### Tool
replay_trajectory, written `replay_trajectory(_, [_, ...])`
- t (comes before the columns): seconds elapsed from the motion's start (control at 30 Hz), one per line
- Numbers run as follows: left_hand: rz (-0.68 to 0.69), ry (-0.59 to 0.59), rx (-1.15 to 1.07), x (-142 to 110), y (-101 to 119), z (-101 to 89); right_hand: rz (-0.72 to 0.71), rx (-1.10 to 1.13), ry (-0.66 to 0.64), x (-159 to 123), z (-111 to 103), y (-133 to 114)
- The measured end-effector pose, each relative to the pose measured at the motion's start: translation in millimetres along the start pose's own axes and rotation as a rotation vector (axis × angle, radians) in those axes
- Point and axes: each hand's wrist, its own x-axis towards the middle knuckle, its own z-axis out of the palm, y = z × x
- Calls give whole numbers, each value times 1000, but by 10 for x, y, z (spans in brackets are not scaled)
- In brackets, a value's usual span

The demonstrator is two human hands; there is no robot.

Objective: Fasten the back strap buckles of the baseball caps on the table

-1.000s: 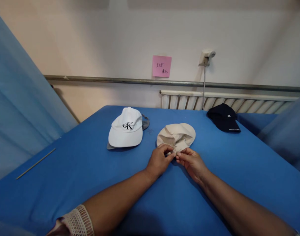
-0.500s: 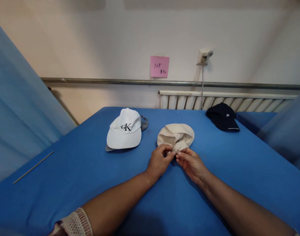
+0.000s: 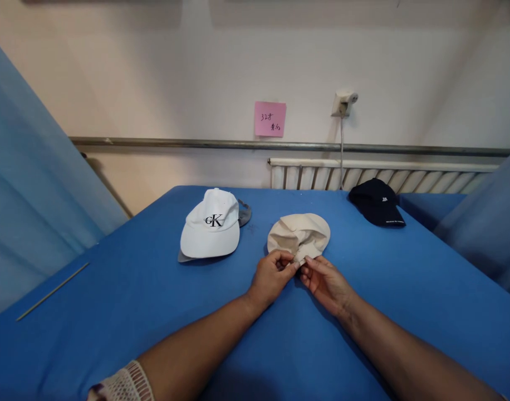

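LEFT HAND: The left hand (image 3: 273,278) pinches the near edge of the beige cap between thumb and forefinger, with the other fingers curled. A cream openwork sleeve cuff (image 3: 127,382) with a ribbed edge covers part of the forearm.
RIGHT HAND: The right hand (image 3: 327,284) pinches the same edge just beside the left fingertips, fingers bent inward.
BEIGE CAP: The beige cap (image 3: 300,231) is matte, apparently woven fabric, rounded in outline, its crown creased and partly collapsed. It lies on the blue surface between the white cap and the navy cap. The small part at the fingertips is probably a strap end; fingers cover much of it.
WHITE CAP: The white cap (image 3: 213,225) has a domed crown, a broad curved brim and black lettering. It sits on top of a grey cap (image 3: 245,215), whose edges show behind and below.
NAVY CAP: The navy cap (image 3: 376,201) has a dark, smooth crown with a small pale emblem, and pale lettering along the brim edge.
STICK: A thin, straight, light-brown stick (image 3: 53,292) lies at the left side, well apart from the caps.
SURFACE: The blue surface (image 3: 155,312) is smooth sheeting with soft wrinkles at left.
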Motion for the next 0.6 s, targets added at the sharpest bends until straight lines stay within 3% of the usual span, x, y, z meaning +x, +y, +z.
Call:
replay_trajectory(0.27, [-45, -9, -91, 15, -38, 11, -9, 43, 22, 39, -12, -2])
replay_trajectory(0.6, [-166, -8, -337, -22, 105, 29, 27, 41, 22, 22, 48, -22])
